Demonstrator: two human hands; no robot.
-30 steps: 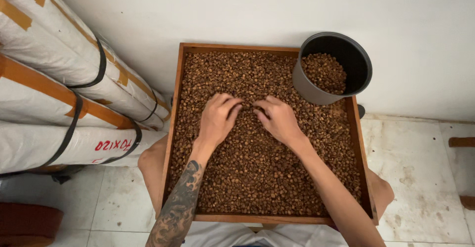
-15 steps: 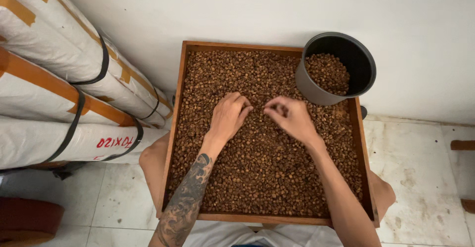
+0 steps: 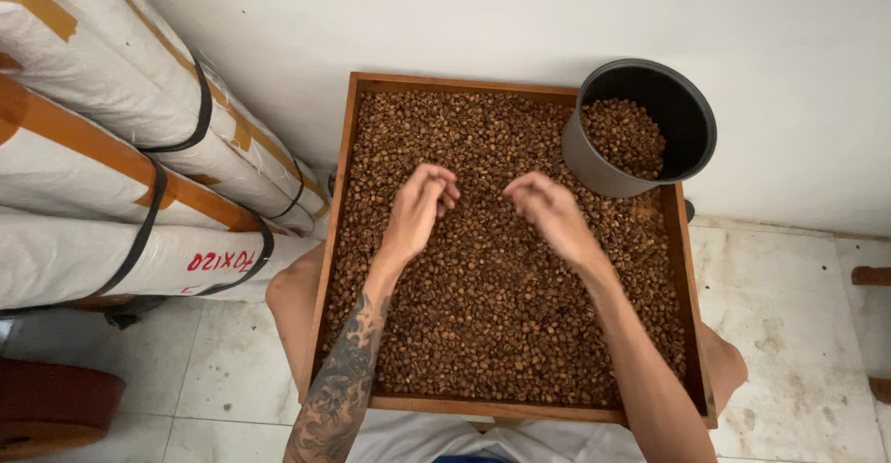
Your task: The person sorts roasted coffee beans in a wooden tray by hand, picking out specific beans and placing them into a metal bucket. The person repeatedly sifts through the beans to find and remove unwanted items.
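Observation:
A shallow wooden tray (image 3: 335, 240) rests on my lap, filled with brown coffee beans (image 3: 492, 315). My left hand (image 3: 419, 211) and my right hand (image 3: 549, 209) hover side by side just above the beans in the tray's upper middle. The fingers of both are curled inward and bunched. Whether any beans are pinched in them is hidden. A black round pot (image 3: 594, 161), partly filled with beans, stands on the tray's far right corner, close to my right hand.
Long white wrapped rolls (image 3: 111, 175) with orange tape and black straps lie stacked at the left against the white wall. A tiled floor (image 3: 798, 333) lies around my knees. A reddish-brown round object (image 3: 51, 407) sits at the lower left.
Both hands lay flat in the beans a second ago. They have since drawn their fingers together and lifted slightly off the bean surface.

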